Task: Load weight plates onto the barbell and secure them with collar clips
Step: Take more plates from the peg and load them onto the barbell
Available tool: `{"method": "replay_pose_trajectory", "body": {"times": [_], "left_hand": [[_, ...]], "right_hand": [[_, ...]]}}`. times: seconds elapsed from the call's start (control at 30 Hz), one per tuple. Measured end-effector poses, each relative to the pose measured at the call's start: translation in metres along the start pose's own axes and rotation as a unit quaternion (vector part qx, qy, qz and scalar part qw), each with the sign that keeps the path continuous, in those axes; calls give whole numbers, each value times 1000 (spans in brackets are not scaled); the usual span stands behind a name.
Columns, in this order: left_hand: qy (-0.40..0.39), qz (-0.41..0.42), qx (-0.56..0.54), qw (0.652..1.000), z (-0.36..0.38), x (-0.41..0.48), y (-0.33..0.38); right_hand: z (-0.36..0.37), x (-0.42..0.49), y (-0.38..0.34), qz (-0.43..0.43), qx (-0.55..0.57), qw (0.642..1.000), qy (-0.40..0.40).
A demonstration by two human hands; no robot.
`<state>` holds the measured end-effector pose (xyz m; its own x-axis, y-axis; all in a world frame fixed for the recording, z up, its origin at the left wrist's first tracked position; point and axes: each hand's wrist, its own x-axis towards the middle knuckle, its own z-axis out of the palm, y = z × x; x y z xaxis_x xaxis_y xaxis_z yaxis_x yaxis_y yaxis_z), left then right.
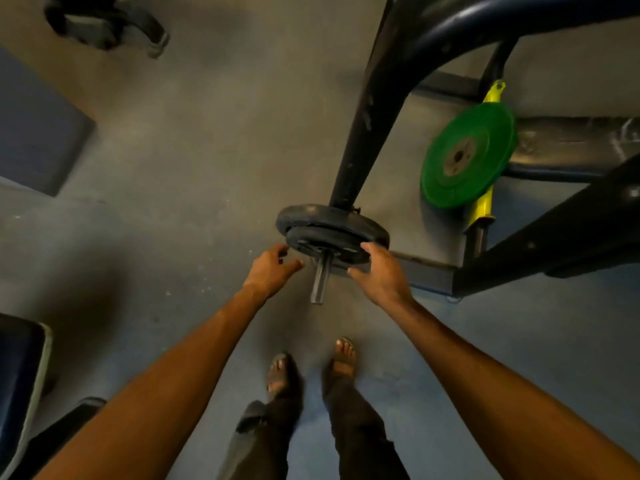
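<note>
Hands flank the black plates [332,233]: left hand [268,271] open, right hand [381,271] cupping the rim.

Both hands [327,271] flank black plates [332,233] on barbell [320,275]

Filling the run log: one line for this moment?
plates on sleeve | right hand on plate rim | left hand open, beside | no collar seen

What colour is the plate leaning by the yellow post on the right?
Green, with a dull metal hub: the leaning plate against the yellow post, clear in the head view.
</note>
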<state>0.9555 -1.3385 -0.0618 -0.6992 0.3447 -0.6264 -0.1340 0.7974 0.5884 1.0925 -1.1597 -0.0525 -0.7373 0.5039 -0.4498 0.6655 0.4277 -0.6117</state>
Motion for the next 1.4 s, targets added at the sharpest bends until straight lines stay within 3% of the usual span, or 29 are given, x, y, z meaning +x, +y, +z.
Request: {"method": "replay_pose_trajectory", "body": {"times": [0.17,0.57,0.8,1.1,1.4], "left_hand": [[1,35,56,998,15,46,-6],[-27,114,232,966,0,73,-43],[-41,175,289,940,3,77,-60],[-93,179,260,944,5,67,-75],[-178,168,299,922,0,-14,-124]], "right_hand": [[28,21,32,32,-6,999,-10],[58,13,42,-4,-19,994,111],[61,31,48,-34,-83,991,95],[51,41,62,-65,-123,990,-32],[76,-60,75,-49,-110,986,-118]]}}
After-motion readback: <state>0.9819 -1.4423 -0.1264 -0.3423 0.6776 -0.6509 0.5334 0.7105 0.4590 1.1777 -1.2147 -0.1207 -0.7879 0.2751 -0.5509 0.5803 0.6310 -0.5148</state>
